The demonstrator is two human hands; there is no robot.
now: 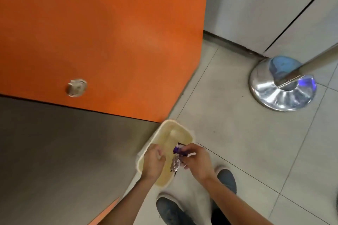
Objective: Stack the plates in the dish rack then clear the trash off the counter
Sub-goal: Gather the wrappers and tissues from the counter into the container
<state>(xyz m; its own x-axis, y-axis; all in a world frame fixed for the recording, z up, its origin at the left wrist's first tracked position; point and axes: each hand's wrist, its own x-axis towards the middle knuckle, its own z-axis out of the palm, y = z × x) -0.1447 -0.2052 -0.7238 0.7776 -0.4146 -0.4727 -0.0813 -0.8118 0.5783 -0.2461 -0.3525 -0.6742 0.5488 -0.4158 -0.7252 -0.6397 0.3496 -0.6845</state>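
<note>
A cream rectangular tray (175, 133) hangs past the counter's corner, over the floor. My left hand (153, 160) grips its left rim. My right hand (196, 160) pinches a crumpled purple and silver foil wrapper (176, 159) above the tray's inside. No plates or dish rack are in view.
The steel counter (64, 151) fills the lower left, with an orange panel (100, 33) and a round metal fitting (76, 87) behind it. A chrome post base (281, 87) stands on the tiled floor at the right by a white wall. My shoes (226, 179) are below.
</note>
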